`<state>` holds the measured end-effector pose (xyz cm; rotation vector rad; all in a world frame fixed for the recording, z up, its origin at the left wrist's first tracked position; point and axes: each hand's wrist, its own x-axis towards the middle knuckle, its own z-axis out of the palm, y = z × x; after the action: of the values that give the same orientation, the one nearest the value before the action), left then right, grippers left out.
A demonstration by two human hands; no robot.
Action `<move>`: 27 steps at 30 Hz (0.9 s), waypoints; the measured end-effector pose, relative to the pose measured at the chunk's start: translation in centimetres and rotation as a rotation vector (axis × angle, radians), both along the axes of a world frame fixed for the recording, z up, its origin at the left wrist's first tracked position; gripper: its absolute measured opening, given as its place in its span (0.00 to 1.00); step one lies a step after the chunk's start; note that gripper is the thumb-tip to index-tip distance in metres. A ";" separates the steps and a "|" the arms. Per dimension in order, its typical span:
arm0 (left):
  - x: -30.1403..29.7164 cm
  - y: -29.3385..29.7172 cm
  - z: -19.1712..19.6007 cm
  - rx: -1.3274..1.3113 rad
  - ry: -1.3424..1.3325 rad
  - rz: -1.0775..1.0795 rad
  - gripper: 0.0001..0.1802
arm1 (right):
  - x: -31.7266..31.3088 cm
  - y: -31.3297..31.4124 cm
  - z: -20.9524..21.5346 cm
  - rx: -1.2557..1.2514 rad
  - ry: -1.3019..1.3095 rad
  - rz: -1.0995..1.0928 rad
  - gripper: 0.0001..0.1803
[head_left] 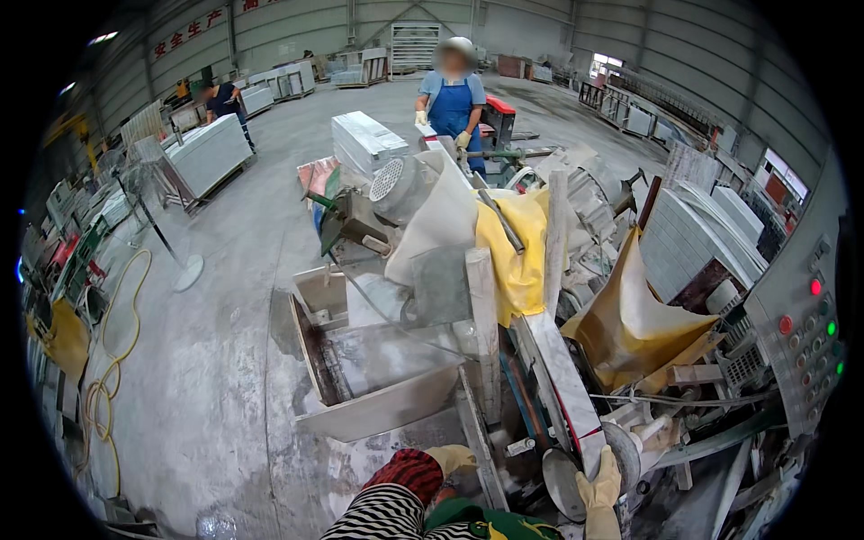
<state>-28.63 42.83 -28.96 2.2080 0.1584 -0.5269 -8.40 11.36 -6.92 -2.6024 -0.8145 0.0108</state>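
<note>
A long, narrow pale stone strip lies on the machine's conveyor, running away from me, with red along its edge. At its near end is my right hand in a cream glove, thumb on one side and fingers on the other, closed on the strip. Round discs sit beside that end. My left hand, also gloved, is low beside a wooden board; its fingers are not clear enough to read. A yellow sheet drapes over the machine's middle, with a metal bar on top.
Across the machine stands a co-worker in blue overalls, gloved hands at its far end. A control panel with lit buttons is at right. An open box-like trough is left of the conveyor. A yellow hose trails over the floor.
</note>
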 end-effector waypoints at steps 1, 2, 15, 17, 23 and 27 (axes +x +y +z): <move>-0.5 0.4 -3.1 -0.006 -0.037 -0.019 0.29 | -0.1 1.1 0.4 -0.001 0.028 0.015 0.53; -0.8 0.7 -4.9 -0.017 -0.072 -0.050 0.28 | -0.2 2.1 0.8 -0.007 0.058 0.017 0.53; -2.9 -0.4 -1.5 0.130 0.040 -0.285 0.26 | -0.8 -0.8 -0.1 -0.032 0.019 -0.062 0.56; -4.1 0.0 -2.3 0.187 -0.252 -0.383 0.27 | -0.7 -0.8 -0.4 -0.003 -0.006 -0.044 0.54; -2.0 -0.1 -1.6 0.085 0.198 -0.127 0.30 | -0.7 -0.7 -0.5 0.010 0.004 -0.060 0.53; -1.8 1.2 0.2 0.040 0.192 -0.106 0.30 | -1.0 -1.1 -1.5 0.068 -0.106 -0.066 0.52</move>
<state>-30.42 44.01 -28.75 2.2115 0.1541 -0.8017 -9.38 10.22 -8.44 -2.5818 -0.7508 -0.1721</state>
